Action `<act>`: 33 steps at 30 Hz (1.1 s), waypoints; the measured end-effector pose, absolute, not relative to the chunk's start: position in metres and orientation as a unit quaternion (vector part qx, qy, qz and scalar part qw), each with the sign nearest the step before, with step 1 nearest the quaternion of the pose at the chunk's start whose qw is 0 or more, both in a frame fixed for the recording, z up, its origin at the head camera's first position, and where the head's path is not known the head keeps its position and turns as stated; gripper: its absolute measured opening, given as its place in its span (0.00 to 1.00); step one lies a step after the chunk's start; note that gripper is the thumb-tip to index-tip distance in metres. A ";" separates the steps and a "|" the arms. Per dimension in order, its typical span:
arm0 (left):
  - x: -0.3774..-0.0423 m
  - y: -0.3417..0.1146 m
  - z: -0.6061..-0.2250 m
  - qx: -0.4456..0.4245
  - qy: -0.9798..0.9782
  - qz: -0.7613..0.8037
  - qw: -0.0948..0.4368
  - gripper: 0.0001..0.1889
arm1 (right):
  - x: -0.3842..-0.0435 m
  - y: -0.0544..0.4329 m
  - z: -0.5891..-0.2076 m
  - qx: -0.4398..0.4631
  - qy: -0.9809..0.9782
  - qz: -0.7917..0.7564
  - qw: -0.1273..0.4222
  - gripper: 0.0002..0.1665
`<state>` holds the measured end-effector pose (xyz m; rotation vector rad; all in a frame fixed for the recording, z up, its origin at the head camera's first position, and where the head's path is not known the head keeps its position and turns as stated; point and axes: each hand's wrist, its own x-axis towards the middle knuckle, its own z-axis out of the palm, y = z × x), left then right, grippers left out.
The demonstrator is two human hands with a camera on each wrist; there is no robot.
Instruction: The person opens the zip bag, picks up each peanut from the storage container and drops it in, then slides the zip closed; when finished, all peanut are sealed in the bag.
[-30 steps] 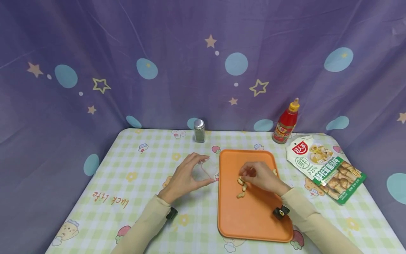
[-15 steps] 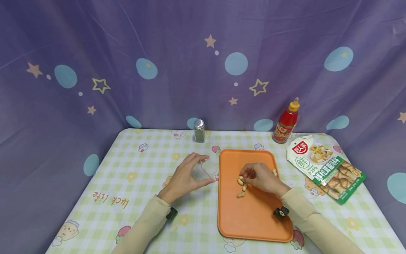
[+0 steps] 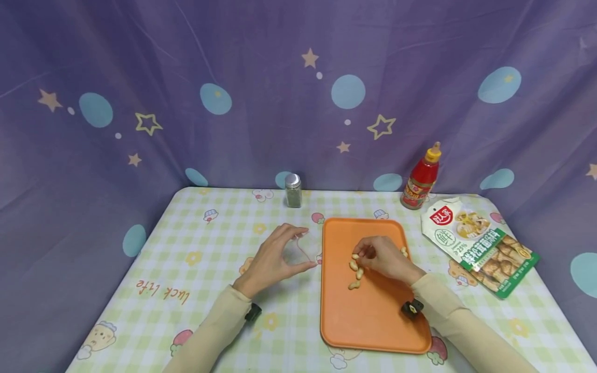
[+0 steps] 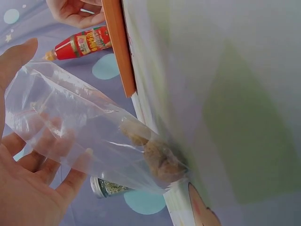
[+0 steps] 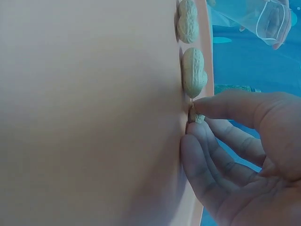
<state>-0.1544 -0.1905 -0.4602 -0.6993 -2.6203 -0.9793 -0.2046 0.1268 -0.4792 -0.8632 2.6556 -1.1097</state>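
My left hand [image 3: 272, 261] grips a clear plastic bag [image 4: 99, 122], thumb and fingers spread wide at its mouth. A few peanuts [image 4: 162, 162] lie at the bottom of the bag, low over the tablecloth. Over the orange tray [image 3: 373, 321], my right hand [image 3: 384, 259] pinches a peanut [image 5: 198, 118] between thumb and fingertips, close to the tray's surface. Several loose peanuts [image 3: 354, 285] lie beside those fingertips. Another peanut [image 3: 403, 252] sits by the tray's right rim, partly hidden behind the right hand.
A glass shaker [image 3: 293, 191] with a metal cap stands at the table's back edge. To the right are a red sauce bottle [image 3: 420, 181] with a yellow cap and a green-white seasoning packet [image 3: 480, 248] lying flat. A purple curtain [image 3: 261, 150] hangs behind the checked tablecloth [image 3: 210, 259].
The right hand has shifted very slightly at the peanuts, and a peanut's end now shows more plainly at its fingertips. The left hand and bag hold the same place.
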 end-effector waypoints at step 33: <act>-0.154 -0.190 -0.460 -0.247 -0.901 -0.331 0.134 0.39 | -0.202 0.103 -0.458 -0.271 0.870 -0.410 0.034 0.07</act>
